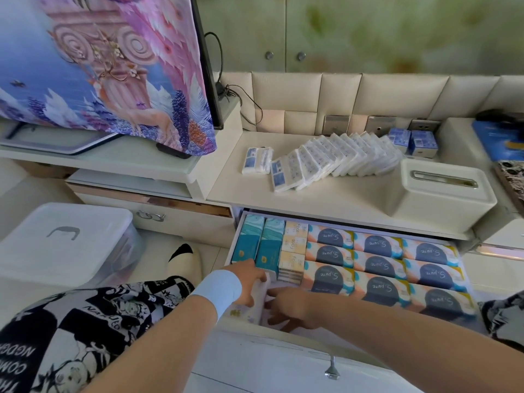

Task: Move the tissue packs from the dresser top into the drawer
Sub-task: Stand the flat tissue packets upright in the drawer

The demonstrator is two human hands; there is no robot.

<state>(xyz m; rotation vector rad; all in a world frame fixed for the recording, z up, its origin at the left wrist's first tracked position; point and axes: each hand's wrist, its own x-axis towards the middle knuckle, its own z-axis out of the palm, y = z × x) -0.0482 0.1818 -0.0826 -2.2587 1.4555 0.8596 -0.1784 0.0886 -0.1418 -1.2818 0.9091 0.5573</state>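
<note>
A row of white tissue packs (337, 161) leans domino-like on the cream dresser top (326, 199), with one more pack (256, 160) lying apart at its left end. Below, the open drawer (283, 346) is filled with teal, "Face" and orange "S.pure" packs (380, 268). Both hands are in the drawer's front left corner. My left hand (249, 282), which has a pale blue wristband, grips a white tissue pack (263, 293) standing on edge there. My right hand (292, 307) lies beside it, its straight fingers touching the pack's right side.
A white tissue-box holder (442, 191) stands at the dresser's front right, with two small blue boxes (412, 141) behind it. A cloth-covered TV (107, 66) stands at left. A lidded plastic bin (65, 239) sits on the floor by my knee.
</note>
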